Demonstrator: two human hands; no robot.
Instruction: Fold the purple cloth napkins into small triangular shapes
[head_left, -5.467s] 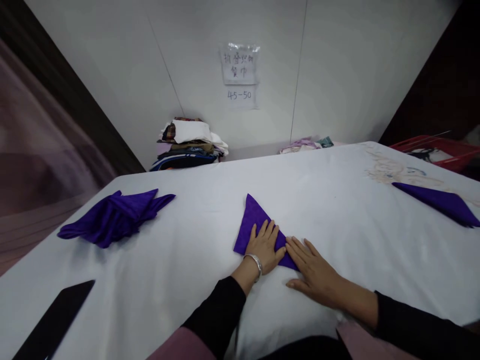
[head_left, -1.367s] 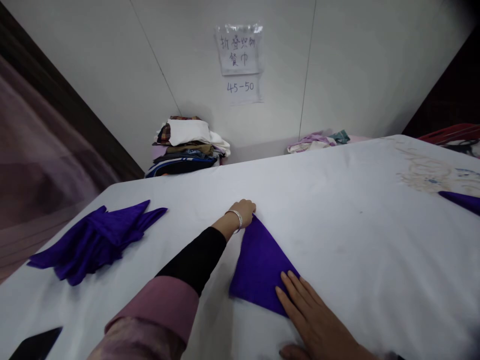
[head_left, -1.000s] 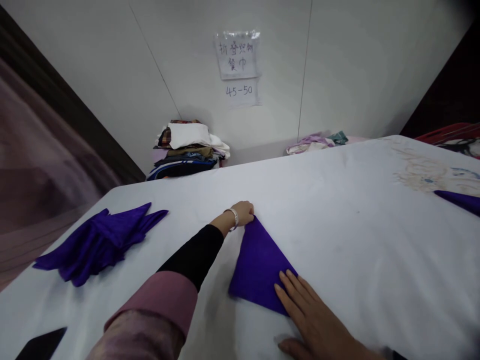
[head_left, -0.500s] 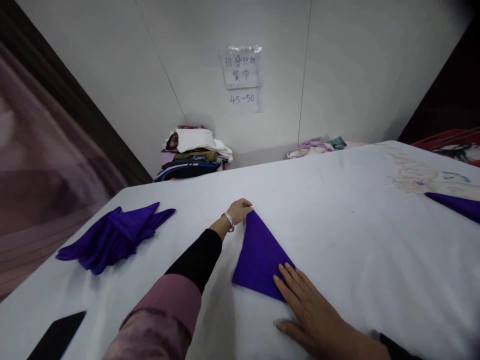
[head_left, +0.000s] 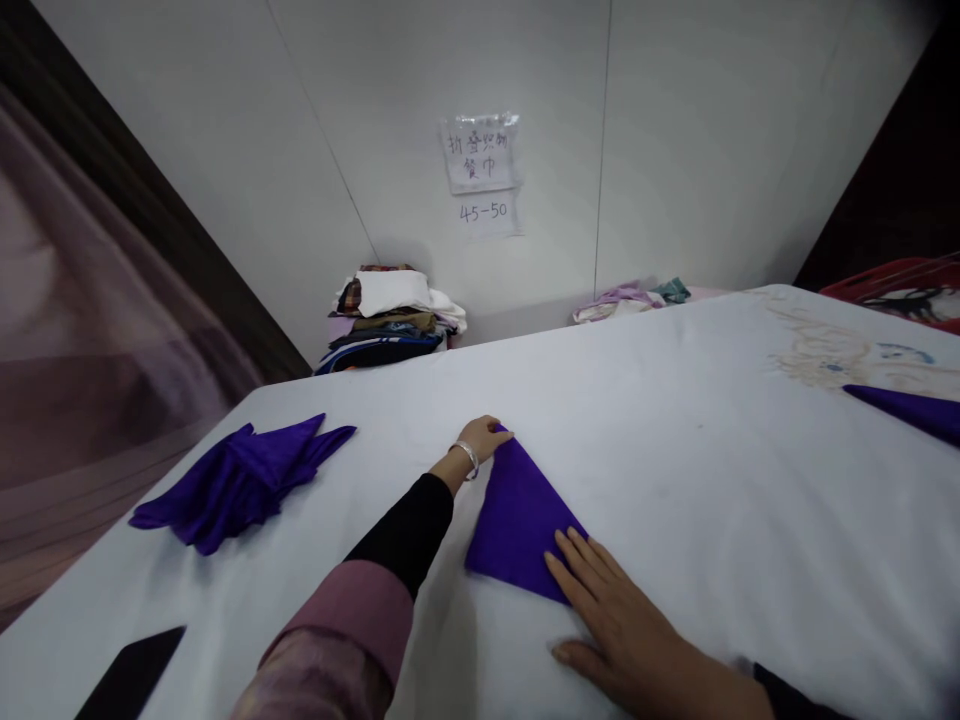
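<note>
Left grip (head_left: 480,440) pinches napkin (head_left: 516,515) at its far corner; right grip (head_left: 619,615) lies uncurled on its right corner. Left of napkin: cloth heap (head_left: 244,482), black panel (head_left: 135,670).

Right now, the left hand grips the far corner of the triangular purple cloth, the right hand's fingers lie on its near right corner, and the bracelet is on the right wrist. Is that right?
Not quite: the head view shows the bracelet on the wrist of the left hand. What you say of the triangular purple cloth and the right hand stands.
</note>
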